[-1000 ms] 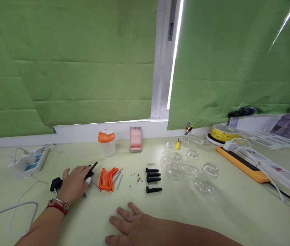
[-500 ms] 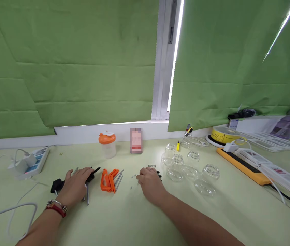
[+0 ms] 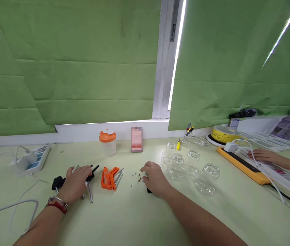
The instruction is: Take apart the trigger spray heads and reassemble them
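On the left, the left hand point(image 3: 77, 181) lies palm down, forearm slanting in from the bottom corner, fingers draped over black parts point(image 3: 57, 183) on the table point(image 3: 114, 218). Gripping or merely resting? Can't tell; the palm covers the middle of the pile. A black tip pokes out up and to the right, and a metal rod point(image 3: 90, 192) runs out from below the hand, pointing back toward the person.

Next along, orange pieces point(image 3: 105, 179) lie with their long axes running roughly away from the person, slim metal rods point(image 3: 119, 180) beside them, slanting far end rightward. Then a scatter of tiny bits point(image 3: 139, 178), too small to make out.

Here's the right hand point(image 3: 156, 179), just beside them: palm down, fingers bent and aimed far-left, thumb apart from the forefinger. Anything under the other fingers? Can't tell; only the end of a black piece point(image 3: 148, 190) peeks out. Clear jars point(image 3: 175, 167) stand just beyond, and far right, another person's hand point(image 3: 261, 154), its arm cut off by the edge.
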The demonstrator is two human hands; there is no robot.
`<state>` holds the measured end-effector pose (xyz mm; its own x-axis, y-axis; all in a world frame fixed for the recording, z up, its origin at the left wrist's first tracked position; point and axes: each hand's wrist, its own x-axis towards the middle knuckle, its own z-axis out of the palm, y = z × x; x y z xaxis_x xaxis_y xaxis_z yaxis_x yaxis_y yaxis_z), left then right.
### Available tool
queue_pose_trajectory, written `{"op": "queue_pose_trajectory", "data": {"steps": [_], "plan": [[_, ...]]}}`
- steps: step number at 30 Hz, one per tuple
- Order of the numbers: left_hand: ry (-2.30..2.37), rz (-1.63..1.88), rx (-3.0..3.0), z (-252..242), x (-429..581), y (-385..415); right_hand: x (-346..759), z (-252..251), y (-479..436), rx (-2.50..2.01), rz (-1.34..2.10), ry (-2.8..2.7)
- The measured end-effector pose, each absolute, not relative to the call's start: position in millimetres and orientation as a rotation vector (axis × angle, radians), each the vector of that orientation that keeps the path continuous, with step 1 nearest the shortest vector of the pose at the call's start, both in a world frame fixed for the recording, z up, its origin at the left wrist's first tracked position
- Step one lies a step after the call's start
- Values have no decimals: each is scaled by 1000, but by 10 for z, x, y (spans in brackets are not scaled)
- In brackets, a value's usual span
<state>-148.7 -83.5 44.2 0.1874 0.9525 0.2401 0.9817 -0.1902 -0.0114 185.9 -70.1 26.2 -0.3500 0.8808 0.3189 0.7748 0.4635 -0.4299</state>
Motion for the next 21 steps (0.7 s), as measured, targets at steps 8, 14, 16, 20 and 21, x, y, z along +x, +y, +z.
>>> {"op": "queue_pose_trajectory", "data": {"steps": [8,14,16,20,21], "plan": [[-1982,-401,-2311,451,-1511,-819,1965,233,-674,-1404,401,-2111],[-2323,-994,-2035,524,-1670,-774,1894,222,-756,-1369,391,-2156],[-2388,-1281,-1771,539,-1776,-764,1887,220,-769,-1357,394,-2168],[-2475,-1377,-1311,578,-1993,-778,1879,215,-780,-1353,401,-2158],[-2519,-1309,-1277,600,-2030,-790,1874,216,-784,-1352,402,-2155]]}}
